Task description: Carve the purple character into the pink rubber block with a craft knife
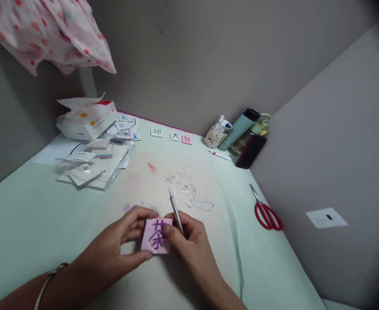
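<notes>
Between my two hands is a small pink square block (146,244) with a purple written character on its face. My left hand (121,243) grips its left side, with the thumb at the lower edge and the fingers at the upper left. My right hand (189,241) holds a slim metal craft knife (174,209), its blade pointing up and away. The right thumb also presses on the block's upper right face. Shavings (179,178) and loose scraps lie on the table just beyond the knife tip.
Clear bags of blank blocks (92,168) and a tissue box (89,122) stand at the left. Along the back lie small character tiles (175,137). A pen cup (218,133), a teal bottle (239,129) and a dark phone (251,150) are back right. Red-handled scissors (267,215) lie right.
</notes>
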`<state>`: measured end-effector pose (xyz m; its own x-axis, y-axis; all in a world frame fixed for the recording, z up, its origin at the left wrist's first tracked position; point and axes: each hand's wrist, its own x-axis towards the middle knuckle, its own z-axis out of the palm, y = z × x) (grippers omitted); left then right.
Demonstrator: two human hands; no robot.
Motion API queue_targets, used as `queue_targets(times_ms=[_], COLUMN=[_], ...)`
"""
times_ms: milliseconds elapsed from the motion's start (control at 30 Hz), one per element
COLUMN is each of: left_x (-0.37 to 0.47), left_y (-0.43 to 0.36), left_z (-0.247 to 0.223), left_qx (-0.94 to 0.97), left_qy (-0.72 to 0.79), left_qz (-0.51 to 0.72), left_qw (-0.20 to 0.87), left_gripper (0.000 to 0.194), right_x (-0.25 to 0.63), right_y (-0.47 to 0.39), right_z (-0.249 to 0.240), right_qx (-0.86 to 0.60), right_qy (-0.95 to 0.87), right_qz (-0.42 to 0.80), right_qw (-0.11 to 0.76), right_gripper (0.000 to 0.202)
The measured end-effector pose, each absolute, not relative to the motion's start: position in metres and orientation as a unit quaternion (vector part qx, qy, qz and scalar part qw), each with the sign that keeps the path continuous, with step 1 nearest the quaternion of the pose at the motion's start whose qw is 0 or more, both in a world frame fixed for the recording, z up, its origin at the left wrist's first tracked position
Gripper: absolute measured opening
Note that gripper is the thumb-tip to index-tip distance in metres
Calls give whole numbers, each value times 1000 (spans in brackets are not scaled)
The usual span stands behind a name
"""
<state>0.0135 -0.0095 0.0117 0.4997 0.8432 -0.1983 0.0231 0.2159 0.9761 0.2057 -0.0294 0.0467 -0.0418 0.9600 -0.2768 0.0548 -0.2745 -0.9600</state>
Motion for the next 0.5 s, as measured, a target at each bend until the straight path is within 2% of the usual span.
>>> queue_targets(times_ms=[267, 500], left_x=[12, 3], left_y=[-11, -6], left_z=[4, -4], left_qx=[651, 710], left_qy=[371, 410], left_qz=[289, 257], left_qw=[596, 512], left_gripper=[41, 46], right_x=[205, 226], right_y=[-31, -33], right_z=[43, 43], right_qx=[-571, -591], right_qy=[-492, -482], right_qz=[528, 470], right_qw=[392, 444], right_gripper=[15, 43])
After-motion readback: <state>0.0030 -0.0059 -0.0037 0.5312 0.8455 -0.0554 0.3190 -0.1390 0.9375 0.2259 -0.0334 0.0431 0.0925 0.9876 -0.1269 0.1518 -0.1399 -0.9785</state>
